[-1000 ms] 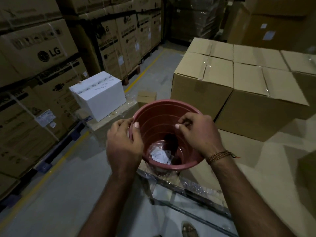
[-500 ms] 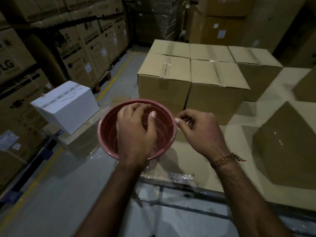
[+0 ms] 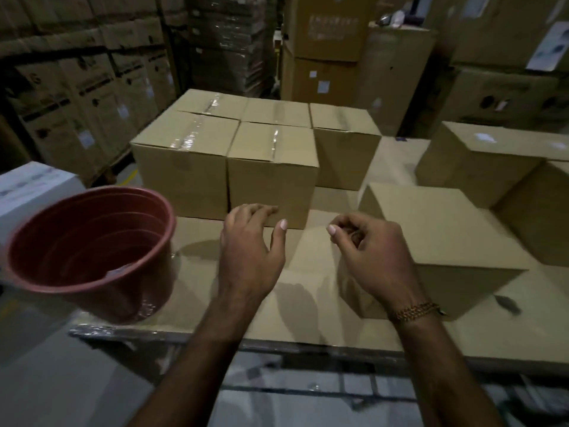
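A round, terracotta-red plastic pot [image 3: 92, 241] with stepped inner rings is tilted at the left corner of the flat cardboard sheet [image 3: 308, 318]. It lies to the left of the left hand [image 3: 251, 257] and apart from it. That hand hovers empty with its fingers relaxed. The right hand [image 3: 372, 260] has its fingers curled, and I cannot tell whether they pinch anything.

Dim, brownish light in here, falling from overhead: box tops glow while their front faces go dark. The red pot [image 3: 89, 241] is smeared by motion blur, its rim streaked. The left hand [image 3: 249, 251] and right hand [image 3: 369, 257] are sharper and throw soft, doubled shadows onto the cardboard sheet [image 3: 308, 328]. Glare flashes off the tape on the sealed boxes [image 3: 184, 140]. The stacked cartons [image 3: 77, 87] at back left sink almost to black, their print unreadable. Straight lines bow toward the edges, and the metal frame [image 3: 277, 343] below looks soft and streaky.
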Available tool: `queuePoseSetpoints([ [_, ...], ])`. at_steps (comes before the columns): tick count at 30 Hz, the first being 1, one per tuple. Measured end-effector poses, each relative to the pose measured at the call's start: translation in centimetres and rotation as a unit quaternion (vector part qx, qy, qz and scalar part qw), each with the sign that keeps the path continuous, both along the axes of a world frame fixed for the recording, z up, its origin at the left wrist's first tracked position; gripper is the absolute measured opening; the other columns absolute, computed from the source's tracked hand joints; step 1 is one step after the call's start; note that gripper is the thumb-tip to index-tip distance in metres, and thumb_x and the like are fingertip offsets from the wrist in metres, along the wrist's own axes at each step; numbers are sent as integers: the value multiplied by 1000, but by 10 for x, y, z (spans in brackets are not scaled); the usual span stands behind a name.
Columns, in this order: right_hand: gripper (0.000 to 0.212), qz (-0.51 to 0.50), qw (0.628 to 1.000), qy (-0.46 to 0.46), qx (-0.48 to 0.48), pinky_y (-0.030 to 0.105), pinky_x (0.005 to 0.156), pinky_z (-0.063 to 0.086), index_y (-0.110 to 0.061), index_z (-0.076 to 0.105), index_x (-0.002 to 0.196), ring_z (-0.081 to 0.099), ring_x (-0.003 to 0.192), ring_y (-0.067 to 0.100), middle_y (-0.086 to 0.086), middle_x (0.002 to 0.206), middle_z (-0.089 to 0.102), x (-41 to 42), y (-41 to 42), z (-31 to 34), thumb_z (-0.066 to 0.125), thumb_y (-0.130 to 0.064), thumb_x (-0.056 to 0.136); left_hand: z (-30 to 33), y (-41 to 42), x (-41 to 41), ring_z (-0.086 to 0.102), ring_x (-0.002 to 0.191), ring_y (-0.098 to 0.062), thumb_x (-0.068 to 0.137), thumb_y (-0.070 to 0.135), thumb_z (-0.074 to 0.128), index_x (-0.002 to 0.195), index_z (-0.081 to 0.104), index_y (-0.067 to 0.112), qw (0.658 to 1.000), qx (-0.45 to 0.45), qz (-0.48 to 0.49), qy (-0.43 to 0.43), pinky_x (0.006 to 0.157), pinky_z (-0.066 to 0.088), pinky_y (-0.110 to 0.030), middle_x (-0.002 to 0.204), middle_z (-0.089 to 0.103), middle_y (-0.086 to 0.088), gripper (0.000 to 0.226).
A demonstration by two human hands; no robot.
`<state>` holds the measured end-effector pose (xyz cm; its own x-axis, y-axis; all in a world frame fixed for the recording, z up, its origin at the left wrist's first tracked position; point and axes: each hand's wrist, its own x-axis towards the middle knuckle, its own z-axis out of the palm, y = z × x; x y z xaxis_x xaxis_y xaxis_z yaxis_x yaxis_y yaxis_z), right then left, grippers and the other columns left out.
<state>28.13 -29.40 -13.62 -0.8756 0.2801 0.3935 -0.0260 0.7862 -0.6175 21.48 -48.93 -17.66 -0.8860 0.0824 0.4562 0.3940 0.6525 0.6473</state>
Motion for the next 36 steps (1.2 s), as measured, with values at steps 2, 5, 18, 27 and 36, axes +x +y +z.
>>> queuePoseSetpoints([
  [2, 10, -12, 1000, -9, 2, 32, 65, 58, -29, 79, 99, 66, 70, 2, -18, 80, 71, 16, 33, 0, 72, -36, 99, -5, 34, 10, 45, 132, -15, 104, 42, 57, 131, 68, 24, 1000, 5, -12, -7, 107, 47, -44, 130, 63, 5, 35],
  [5, 10, -40, 999, -27, 21, 34, 63, 59, -28, 79, 102, 63, 68, 2, -19, 79, 69, 34, 75, -1, 73, -34, 99, -12, 75, 22, 46, 131, -16, 104, 42, 57, 131, 69, 23, 999, 7, -27, -20, 107, 47, -45, 130, 63, 5, 35],
  [18, 44, -183, 975, -85, 95, 46, 104, 45, -30, 67, 123, 52, 120, 21, -3, 125, 63, -14, 122, -25, 70, -60, 91, -29, 144, -6, 46, 132, -17, 104, 46, 55, 135, 66, 28, 995, -37, -64, -65, 106, 46, -43, 133, 63, 6, 37],
  [27, 60, -246, 916, -277, 152, 59, 111, 37, -32, 55, 135, 44, 134, 36, 8, 140, 50, -70, 117, -26, 74, -57, 84, -32, 168, -42, 42, 138, -14, 106, 48, 52, 143, 57, 32, 987, -83, -91, -101, 112, 39, -40, 142, 58, 9, 41],
  [36, 54, -214, 938, -255, 92, 56, 103, 51, -25, 51, 139, 54, 124, 31, 6, 131, 56, -64, 152, -8, 69, -48, 94, -33, 213, -61, 41, 141, -14, 106, 50, 50, 146, 55, 31, 987, -85, -72, -120, 113, 37, -41, 147, 57, 8, 45],
])
